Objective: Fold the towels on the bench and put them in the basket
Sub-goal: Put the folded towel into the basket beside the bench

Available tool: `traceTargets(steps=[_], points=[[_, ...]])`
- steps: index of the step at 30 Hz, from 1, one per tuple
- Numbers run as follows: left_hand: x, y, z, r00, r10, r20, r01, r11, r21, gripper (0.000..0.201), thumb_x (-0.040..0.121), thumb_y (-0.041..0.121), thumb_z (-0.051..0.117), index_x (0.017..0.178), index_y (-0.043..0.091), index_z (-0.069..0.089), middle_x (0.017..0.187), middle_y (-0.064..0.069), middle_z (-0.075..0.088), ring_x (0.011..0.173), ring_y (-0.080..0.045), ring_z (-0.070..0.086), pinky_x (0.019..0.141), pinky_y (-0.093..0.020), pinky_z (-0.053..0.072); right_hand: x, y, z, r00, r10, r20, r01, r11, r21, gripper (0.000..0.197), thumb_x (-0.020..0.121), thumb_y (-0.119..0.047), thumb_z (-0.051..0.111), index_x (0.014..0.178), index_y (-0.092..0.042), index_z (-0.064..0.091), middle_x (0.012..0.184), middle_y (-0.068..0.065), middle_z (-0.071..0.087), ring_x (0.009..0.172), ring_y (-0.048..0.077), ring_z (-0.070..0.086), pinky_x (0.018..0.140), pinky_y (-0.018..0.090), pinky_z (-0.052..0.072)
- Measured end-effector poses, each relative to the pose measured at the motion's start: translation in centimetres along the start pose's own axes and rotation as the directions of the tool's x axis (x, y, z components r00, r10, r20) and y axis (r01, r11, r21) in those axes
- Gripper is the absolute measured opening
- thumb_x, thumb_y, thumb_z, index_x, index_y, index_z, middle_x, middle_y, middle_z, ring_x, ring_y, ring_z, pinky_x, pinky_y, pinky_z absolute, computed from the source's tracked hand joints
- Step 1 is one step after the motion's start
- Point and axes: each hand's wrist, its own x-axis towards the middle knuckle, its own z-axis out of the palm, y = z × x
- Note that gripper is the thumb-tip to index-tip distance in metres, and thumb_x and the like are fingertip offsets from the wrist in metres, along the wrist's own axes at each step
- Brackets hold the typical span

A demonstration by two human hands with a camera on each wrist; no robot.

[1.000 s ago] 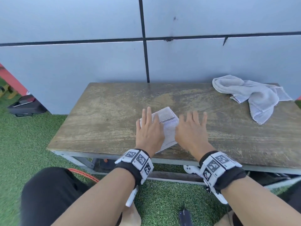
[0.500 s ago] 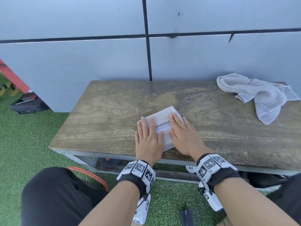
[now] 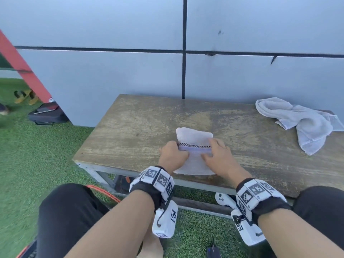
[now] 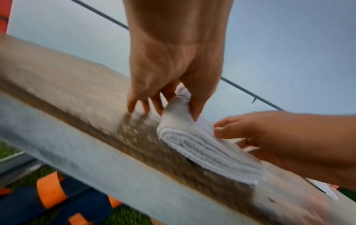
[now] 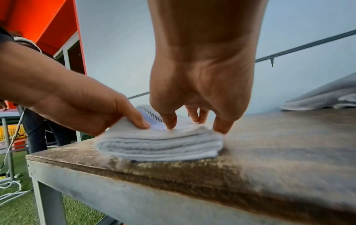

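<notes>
- Left hand [image 3: 173, 155]: thumb and fingers pinching the folded white towel [image 3: 194, 136] at its left edge, on the wooden bench [image 3: 130, 131] near the front lip.
- Right hand [image 3: 217, 157]: fingers curled, clamping the towel's right edge.
- Uneven lift could splay the stacked layers between the fingers.
- Right of both hands: crumpled grey towel [image 3: 305, 121], unfolded; basket unseen.

Bright even daylight; wrist views blurred, distorted.

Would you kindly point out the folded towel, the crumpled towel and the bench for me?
folded towel [image 3: 193, 134]: head view, its upper fluffy face.
crumpled towel [image 3: 309, 125]: head view, the middle of the heap.
bench [image 3: 134, 131]: head view, bare wooden top at left.
</notes>
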Motion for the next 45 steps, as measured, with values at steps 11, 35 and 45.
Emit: traceTargets(steps=[11, 35, 45], points=[[-7.3, -0.1, -17.0, 0.966, 0.223, -0.129, -0.257, 0.861, -0.440, 0.043, 0.073, 0.018, 0.068, 0.115, 0.018, 0.065, 0.111, -0.008, 0.074, 0.103, -0.025, 0.071, 0.091, -0.046, 0.058, 1.0, -15.8, -1.9, 0.987, -0.049, 0.152, -0.076, 0.693, 0.717, 0.013, 0.086, -0.005, 0.049, 0.087, -0.012, 0.060, 0.072, 0.003, 0.062, 0.063, 0.019, 0.057, 0.056, 0.028, 0.040], [-14.7, -41.0, -18.5, 0.712, -0.648, -0.272, 0.295, 0.626, -0.722, 0.037, 0.088, 0.027, 0.075, 0.108, 0.019, 0.045, 0.104, -0.009, 0.066, 0.093, -0.025, 0.069, 0.075, -0.047, 0.062, 5.0, -30.9, 30.9, 0.582, -0.535, 0.613, 0.502, 0.829, 0.247, 0.066, 0.081, -0.035, 0.079, 0.133, -0.032, 0.037, 0.109, -0.004, 0.067, 0.095, 0.011, 0.067, 0.090, 0.037, 0.054], [-9.1, -47.3, -10.4, 0.638, -0.761, -0.117, 0.572, 0.571, -0.589, 0.011, 0.093, 0.005, 0.057, 0.101, 0.008, 0.064, 0.074, 0.000, 0.052, 0.052, -0.011, 0.043, 0.043, -0.018, 0.037, 5.3, -26.7, 40.1, 0.487, -0.499, 0.717, 0.768, 0.635, -0.079, 0.046, 0.096, -0.014, 0.059, 0.130, -0.030, 0.033, 0.108, 0.000, 0.046, 0.084, 0.020, 0.060, 0.071, 0.035, 0.049]])
